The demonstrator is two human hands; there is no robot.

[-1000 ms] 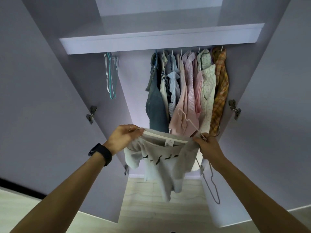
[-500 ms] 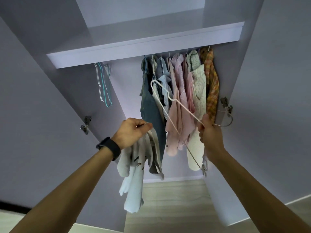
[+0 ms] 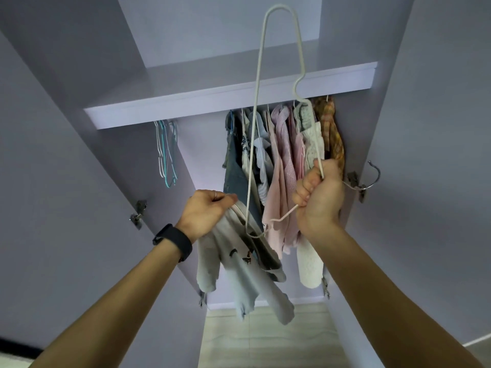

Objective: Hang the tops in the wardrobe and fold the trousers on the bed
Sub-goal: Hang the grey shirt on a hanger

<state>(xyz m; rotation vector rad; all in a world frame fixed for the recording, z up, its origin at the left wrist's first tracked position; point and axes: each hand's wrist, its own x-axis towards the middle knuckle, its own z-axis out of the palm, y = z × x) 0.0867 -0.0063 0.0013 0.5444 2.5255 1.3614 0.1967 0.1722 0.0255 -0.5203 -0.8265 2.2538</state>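
tops point(image 3: 287, 155) hang on the rail already; your left hand point(image 3: 204, 212) grips a grey top point(image 3: 239, 272) (unhung), right hand point(image 3: 318, 191) clenches its hanger point(image 3: 259, 83); trousers unseen.

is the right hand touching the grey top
Apart. In the head view the right hand grips only the hanger; the grey top hangs from the left hand, with pink clothes showing in the gap between.

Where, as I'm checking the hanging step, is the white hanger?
Head view, centre-right: the right hand grips the white hanger, held up before the wardrobe shelf, beside the grey top.
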